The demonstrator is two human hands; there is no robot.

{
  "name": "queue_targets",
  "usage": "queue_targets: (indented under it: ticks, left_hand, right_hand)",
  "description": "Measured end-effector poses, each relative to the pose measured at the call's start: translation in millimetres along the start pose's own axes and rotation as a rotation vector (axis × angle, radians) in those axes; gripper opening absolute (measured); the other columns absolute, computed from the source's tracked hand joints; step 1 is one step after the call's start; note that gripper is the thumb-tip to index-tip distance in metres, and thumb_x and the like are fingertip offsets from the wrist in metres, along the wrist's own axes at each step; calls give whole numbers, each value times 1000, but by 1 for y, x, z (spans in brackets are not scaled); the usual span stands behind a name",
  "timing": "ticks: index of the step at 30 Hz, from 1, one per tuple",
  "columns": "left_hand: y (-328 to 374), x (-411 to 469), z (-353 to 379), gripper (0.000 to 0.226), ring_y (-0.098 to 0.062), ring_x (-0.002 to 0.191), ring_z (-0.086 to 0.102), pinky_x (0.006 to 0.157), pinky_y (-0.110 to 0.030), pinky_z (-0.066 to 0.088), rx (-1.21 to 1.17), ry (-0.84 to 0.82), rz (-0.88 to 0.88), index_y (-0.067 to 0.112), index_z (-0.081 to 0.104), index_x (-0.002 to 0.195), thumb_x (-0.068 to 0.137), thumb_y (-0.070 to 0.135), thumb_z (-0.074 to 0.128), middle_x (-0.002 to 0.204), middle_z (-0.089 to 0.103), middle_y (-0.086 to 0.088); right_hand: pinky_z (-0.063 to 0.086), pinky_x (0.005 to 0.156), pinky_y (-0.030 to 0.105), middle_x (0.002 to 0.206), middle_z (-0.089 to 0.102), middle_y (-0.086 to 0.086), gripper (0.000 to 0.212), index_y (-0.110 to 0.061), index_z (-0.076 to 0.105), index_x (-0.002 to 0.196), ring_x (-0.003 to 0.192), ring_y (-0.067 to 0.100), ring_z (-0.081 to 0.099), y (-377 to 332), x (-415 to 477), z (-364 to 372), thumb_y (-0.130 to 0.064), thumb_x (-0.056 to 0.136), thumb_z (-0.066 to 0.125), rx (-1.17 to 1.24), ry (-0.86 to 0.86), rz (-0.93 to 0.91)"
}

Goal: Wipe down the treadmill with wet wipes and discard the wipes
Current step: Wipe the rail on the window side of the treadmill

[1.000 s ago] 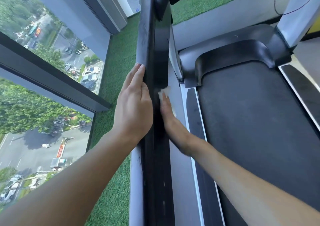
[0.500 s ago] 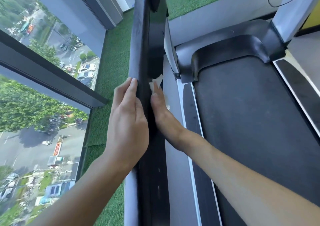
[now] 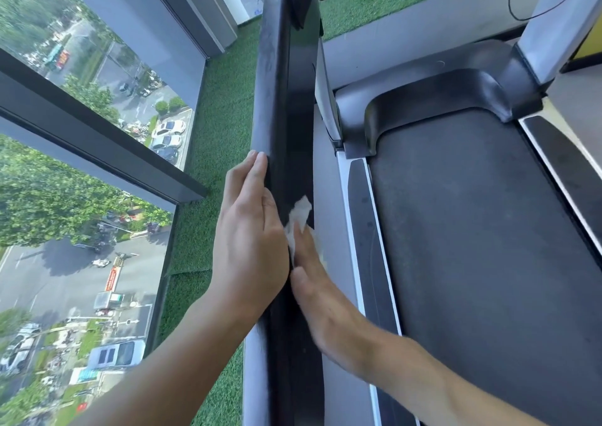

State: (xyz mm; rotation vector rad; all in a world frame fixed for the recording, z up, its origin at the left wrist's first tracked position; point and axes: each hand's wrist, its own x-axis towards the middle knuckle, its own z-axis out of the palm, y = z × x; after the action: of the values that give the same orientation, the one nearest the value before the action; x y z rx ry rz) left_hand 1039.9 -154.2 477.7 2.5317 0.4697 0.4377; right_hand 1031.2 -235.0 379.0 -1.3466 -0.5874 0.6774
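Treadmill deck (image 3: 472, 230) lay at my right, its black handrail (image 3: 286, 99) rising through the middle. My left grip (image 3: 250, 240) lay flat, fingers straight, against the rail's outer side; my right grip (image 3: 312, 272), fingers straight, pressed the white wipe (image 3: 300, 212) onto its inner side.

Most of wet wipe (image 3: 301, 213) hidden under blurred right hand (image 3: 325, 301)

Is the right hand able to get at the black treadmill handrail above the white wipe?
Probably yes. The right hand presses the white wet wipe on the black handrail, whose face above lies bare; the left hand rests on the outer edge, aside.
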Motion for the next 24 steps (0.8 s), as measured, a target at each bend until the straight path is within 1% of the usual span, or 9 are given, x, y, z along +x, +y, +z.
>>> queue_targets:
  ticks: [2, 5, 8, 11, 13, 17, 19, 22, 24]
  left_hand:
    - [0, 1, 0, 45, 5, 137, 31, 104, 1, 19, 4, 5, 3, 15, 41, 150, 106, 10, 33, 151, 38, 14]
    - [-2, 1, 1, 45, 6, 137, 31, 105, 0, 19, -4, 13, 0, 14, 41, 149, 105, 9, 33, 150, 39, 12]
    - [1, 0, 1, 45, 7, 136, 30, 105, -1, 20, -4, 11, -5, 14, 41, 150, 105, 10, 33, 150, 38, 14]
    - [2, -1, 0, 45, 6, 135, 31, 106, -6, 25, 29, 23, 1, 15, 42, 149, 105, 10, 33, 151, 38, 15]
    - [2, 0, 0, 45, 6, 134, 30, 102, 1, 21, 22, 26, 8, 13, 42, 149, 105, 10, 33, 151, 38, 13]
    - [3, -1, 0, 45, 5, 133, 30, 99, 5, 17, 16, 16, 7, 13, 42, 149, 105, 11, 32, 151, 38, 11]
    - [2, -1, 0, 45, -2, 132, 36, 104, -3, 23, 50, 43, 15, 13, 45, 147, 104, 12, 33, 147, 41, 9]
    - [1, -1, -1, 45, -16, 124, 44, 107, -29, 35, 107, 108, 33, 13, 54, 140, 99, 16, 36, 132, 49, 3]
    - [1, -3, -2, 43, -16, 121, 44, 104, -26, 35, 106, 111, 12, 15, 57, 138, 98, 15, 40, 127, 50, 5]
  right_hand:
    - [-9, 117, 13, 161, -17, -25, 53, -47, -14, 145, 146, -6, -21, -2, 2, -8, -56, 102, 15, 39, 29, 96]
    - [-6, 122, 28, 160, -15, -29, 68, -45, -10, 152, 145, -9, -17, -10, 27, -23, -70, 94, 13, 98, 118, 125]
    - [-7, 125, 36, 155, -20, -35, 65, -52, -11, 148, 141, -15, -19, -11, 4, -19, -77, 91, 9, 128, 101, 167]
    - [-8, 122, 30, 154, -23, -37, 52, -60, -17, 139, 139, -18, -21, -3, -37, -4, -66, 96, 13, 66, 7, 123]
    - [-9, 122, 27, 153, -24, -36, 46, -60, -16, 136, 140, -17, -22, 1, -32, -4, -59, 100, 13, 64, 17, 101]
    - [-6, 125, 36, 158, -18, -31, 77, -42, -10, 155, 143, -13, -18, -5, 0, -11, -76, 89, 13, 83, 149, 184]
    - [-6, 124, 33, 157, -15, -36, 91, -46, -9, 154, 142, -16, -17, 4, -15, -4, -89, 78, 16, 171, 113, 196]
    - [-6, 119, 23, 159, -12, -33, 80, -62, -2, 143, 140, -18, -14, 4, -24, 13, -90, 71, 20, 155, 98, 177]
    - [-5, 121, 26, 164, -8, -24, 80, -63, 5, 139, 142, -13, -10, -1, -15, 2, -91, 66, 21, 115, 108, 133]
